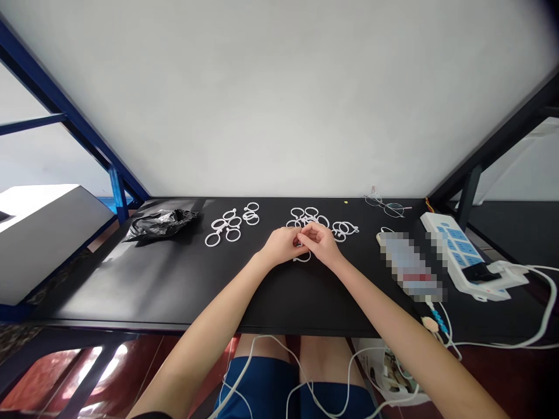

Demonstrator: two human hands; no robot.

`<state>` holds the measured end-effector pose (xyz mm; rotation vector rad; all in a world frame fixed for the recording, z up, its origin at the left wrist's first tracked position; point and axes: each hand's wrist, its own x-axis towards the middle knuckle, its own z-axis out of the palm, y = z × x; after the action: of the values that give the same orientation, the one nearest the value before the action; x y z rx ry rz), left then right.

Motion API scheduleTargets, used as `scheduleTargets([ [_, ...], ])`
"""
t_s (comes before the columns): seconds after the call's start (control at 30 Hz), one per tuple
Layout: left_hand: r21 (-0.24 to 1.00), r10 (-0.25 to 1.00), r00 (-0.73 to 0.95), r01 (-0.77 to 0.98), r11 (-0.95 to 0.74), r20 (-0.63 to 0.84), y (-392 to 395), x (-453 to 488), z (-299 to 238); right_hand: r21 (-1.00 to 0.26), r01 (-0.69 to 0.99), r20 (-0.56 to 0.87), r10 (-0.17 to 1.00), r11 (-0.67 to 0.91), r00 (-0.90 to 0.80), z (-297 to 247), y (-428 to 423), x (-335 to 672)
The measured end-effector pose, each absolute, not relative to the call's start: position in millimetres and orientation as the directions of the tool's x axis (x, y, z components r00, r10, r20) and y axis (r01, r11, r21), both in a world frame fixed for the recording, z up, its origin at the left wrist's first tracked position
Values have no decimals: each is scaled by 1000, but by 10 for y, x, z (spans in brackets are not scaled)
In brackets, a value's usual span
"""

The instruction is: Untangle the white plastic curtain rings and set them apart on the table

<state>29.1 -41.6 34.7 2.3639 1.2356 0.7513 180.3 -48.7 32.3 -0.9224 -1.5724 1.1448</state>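
While fingertips are closed together midway along the table (174,285), a white plastic ring (302,257) is pinched by left hand (282,245) and right hand (322,242) | heap of rings (311,216) is seen just behind, toward the far edge | black bag (161,223) is laid far left.

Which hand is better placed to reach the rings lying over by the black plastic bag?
Left, probably. The left hand sits nearer those rings beside the black bag; the right hand would have to cross over it. Both hands pinch a white ring.
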Motion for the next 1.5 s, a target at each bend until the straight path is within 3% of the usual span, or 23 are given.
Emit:
scheduleTargets([
  [0.3, 527, 841, 441, 656, -541, 315, -398, 298, 314, -948, 114, 252, 921, 296, -296, 284, -461, 1806],
  [1.03, 568, 879, 402, 673, -474, 257, -432, 324, 381, -957, 110, 216, 914, 268, -343, 328, -484, 1790],
  [1.5, 813, 890, 406, 435, -388, 208, -473, 352, 409, -971, 5, 224, 915, 240, -337, 359, -486, 1782],
])
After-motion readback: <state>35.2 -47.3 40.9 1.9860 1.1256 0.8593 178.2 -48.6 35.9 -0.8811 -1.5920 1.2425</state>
